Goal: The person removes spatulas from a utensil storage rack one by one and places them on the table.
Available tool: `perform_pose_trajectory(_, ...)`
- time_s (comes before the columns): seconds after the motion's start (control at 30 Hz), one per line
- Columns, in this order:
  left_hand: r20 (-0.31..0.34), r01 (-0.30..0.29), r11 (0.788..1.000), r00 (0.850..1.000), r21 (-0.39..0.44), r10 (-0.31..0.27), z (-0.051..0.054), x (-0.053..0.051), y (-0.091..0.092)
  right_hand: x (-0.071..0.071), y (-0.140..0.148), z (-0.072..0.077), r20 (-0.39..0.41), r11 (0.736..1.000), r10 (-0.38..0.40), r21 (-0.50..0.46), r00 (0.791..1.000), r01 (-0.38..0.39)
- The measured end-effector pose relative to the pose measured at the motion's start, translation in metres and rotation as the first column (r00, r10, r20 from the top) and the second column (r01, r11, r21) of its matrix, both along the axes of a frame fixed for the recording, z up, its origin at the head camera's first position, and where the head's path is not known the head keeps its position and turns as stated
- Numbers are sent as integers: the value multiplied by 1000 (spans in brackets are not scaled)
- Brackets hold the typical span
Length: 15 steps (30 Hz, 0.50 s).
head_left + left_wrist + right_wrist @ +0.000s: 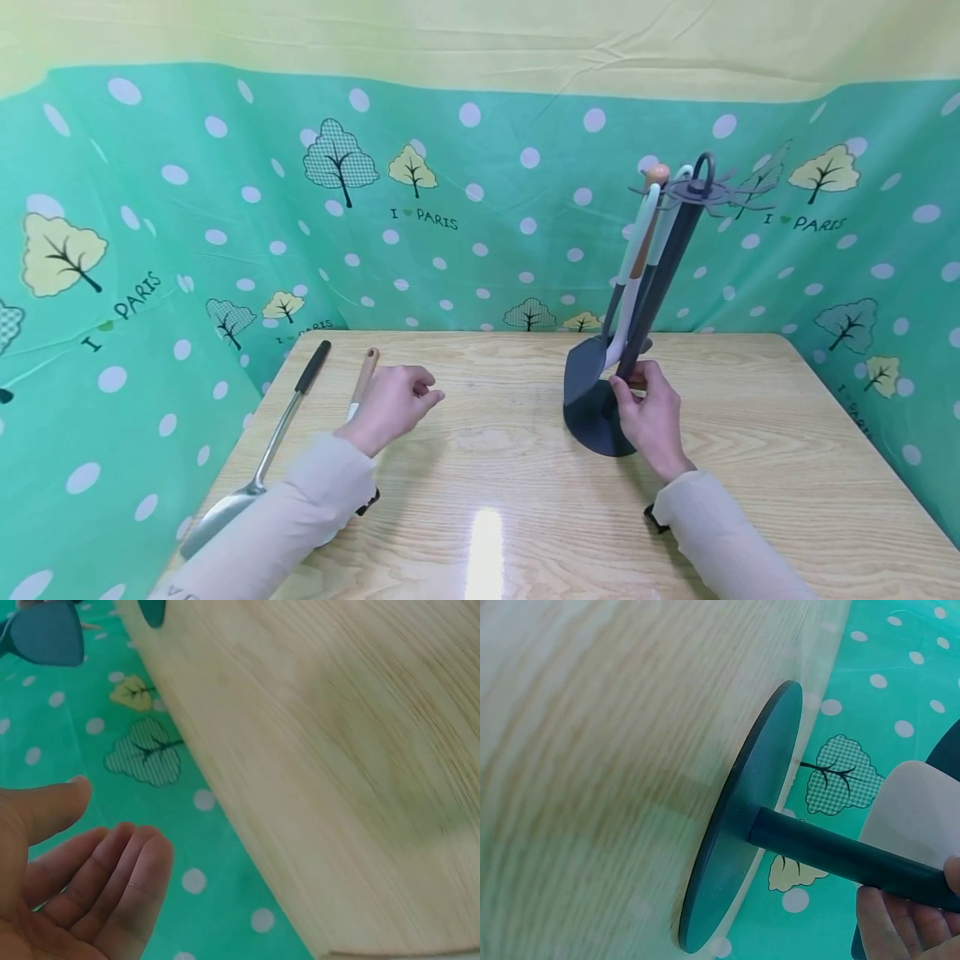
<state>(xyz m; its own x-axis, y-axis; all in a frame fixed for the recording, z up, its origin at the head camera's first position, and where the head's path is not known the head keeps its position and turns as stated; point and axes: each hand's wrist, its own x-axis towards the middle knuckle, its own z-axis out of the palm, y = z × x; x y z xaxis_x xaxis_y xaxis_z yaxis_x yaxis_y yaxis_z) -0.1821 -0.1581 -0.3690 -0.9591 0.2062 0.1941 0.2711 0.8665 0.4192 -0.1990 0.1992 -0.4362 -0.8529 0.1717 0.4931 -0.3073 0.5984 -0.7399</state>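
Observation:
On the right of the head view a dark utensil stand has a round base and a ring of hooks at its top. My right hand grips its pole low down. From the hooks hang several utensils, among them a dark spatula with a pale green handle. The right wrist view shows the pole between thumb and fingers, beside a whitish utensil head. My left hand, fingers loosely bent and holding nothing, hovers by a wooden-handled utensil that the forearm partly hides.
A steel turner with a black handle lies along the left edge of the wooden table. A green dotted cloth hangs behind the table and at both sides.

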Motion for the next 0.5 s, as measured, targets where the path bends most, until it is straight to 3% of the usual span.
perform_pose_trajectory(0.13, 46, 16, 995, 999, 100, -20, 0, 2, 13, 0, 0, 1, 8, 1000, 3, -5, 1000, -3)
perform_pose_trajectory(0.3, 71, 10, 989, 997, 150, -21, 2, 3, 27, 1, 0, 2, 9, 1000, 6, -4, 1000, -6)
perform_pose_trajectory(0.5, 34, 66, 983, 997, 170, -73, 2, 4, 42, 2, -1, 2, 23, 1000, 3, 0, 1000, -3)
